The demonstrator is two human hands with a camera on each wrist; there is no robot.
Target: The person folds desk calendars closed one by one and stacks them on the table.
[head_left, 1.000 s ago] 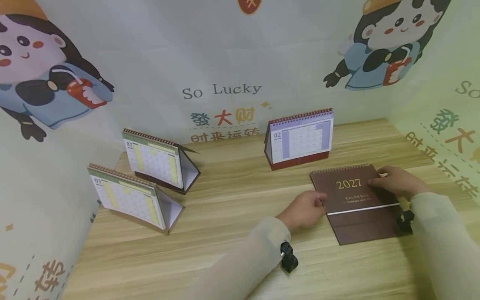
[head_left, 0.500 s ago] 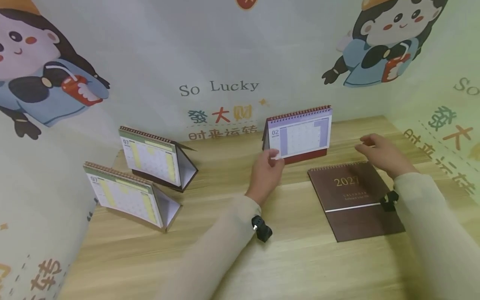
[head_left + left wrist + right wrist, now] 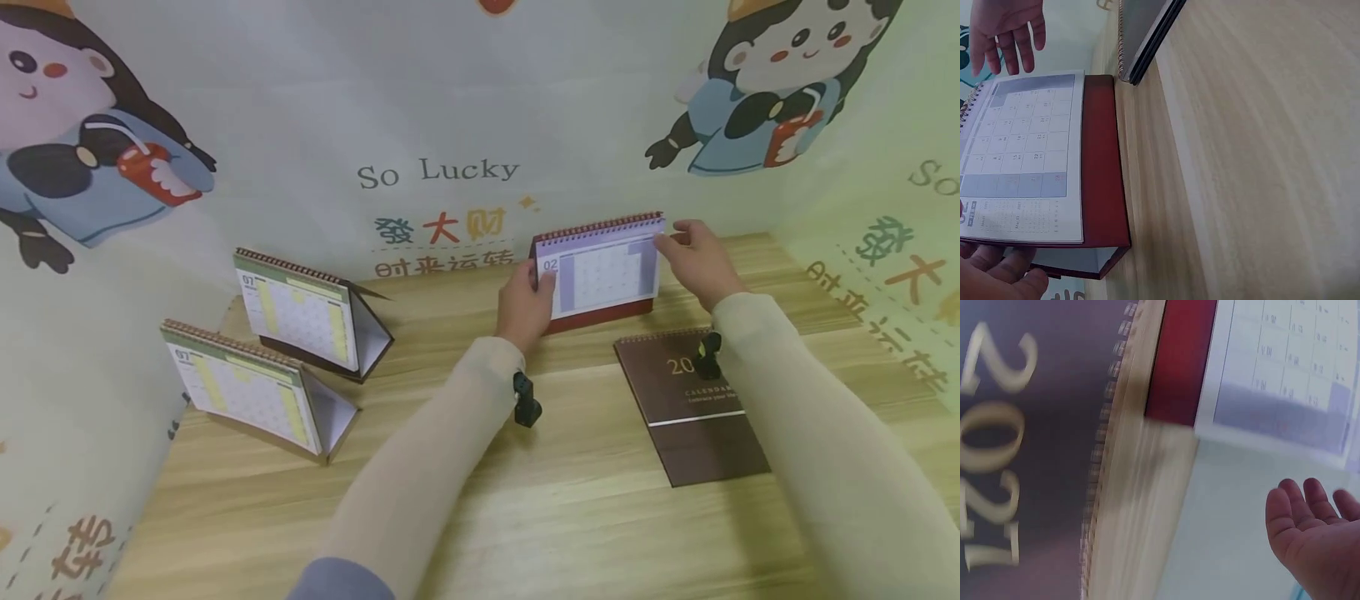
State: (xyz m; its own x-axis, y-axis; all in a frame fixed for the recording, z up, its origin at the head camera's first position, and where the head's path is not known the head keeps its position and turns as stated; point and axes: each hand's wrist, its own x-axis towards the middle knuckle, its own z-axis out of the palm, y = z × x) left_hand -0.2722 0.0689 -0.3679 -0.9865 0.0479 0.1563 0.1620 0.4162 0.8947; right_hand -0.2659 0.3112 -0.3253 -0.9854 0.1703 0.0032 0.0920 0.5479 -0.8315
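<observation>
A desk calendar with a purple-edged page and a red base (image 3: 607,271) stands upright like a tent near the back wall. At its left edge my left hand (image 3: 522,310) pinches it, thumb over the page front and fingers behind, inside the tent, as the left wrist view shows (image 3: 1007,278). My right hand (image 3: 703,265) is beside its upper right corner, fingers extended; in the right wrist view a small gap separates the fingers (image 3: 1282,509) from the page. A brown 2027 calendar (image 3: 705,450) lies on the table under my right forearm, partly covered by it.
Two tent-shaped calendars with green-and-yellow pages, a front one (image 3: 240,392) and a rear one (image 3: 296,312), stand at the left of the wooden table (image 3: 525,517). Printed cloth walls (image 3: 442,100) enclose the back and both sides.
Both hands have left the brown calendar and moved up to the purple one. The left hand has taken hold of its left edge; the right has come in beside its right corner.
</observation>
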